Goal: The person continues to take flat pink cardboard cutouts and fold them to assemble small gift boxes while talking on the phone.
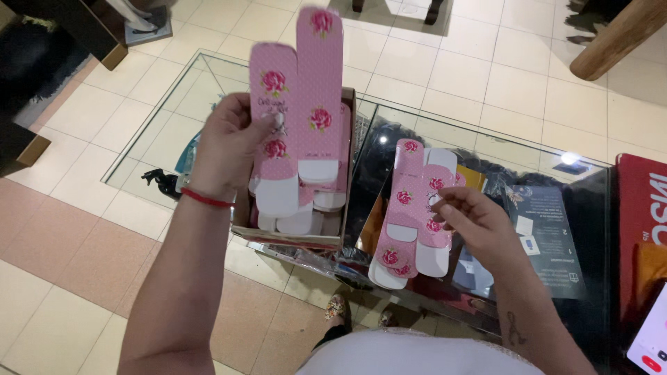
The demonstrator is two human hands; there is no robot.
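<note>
My left hand (233,142) holds up a flat pink carton blank (306,90) printed with roses, upright over an open cardboard box (292,236). Inside that box stand several more of the same pink and white blanks (306,208). My right hand (469,219) grips another flat pink rose blank (410,215) lower down, over the glass table top (208,90). A red thread sits around my left wrist. The two hands are apart, with the box between them.
The glass table has a dark sheet with pale print (552,239) at the right. Beyond it are a red item (639,222) and a phone corner (649,344). Tiled floor surrounds the table; a wooden beam (615,38) crosses the top right.
</note>
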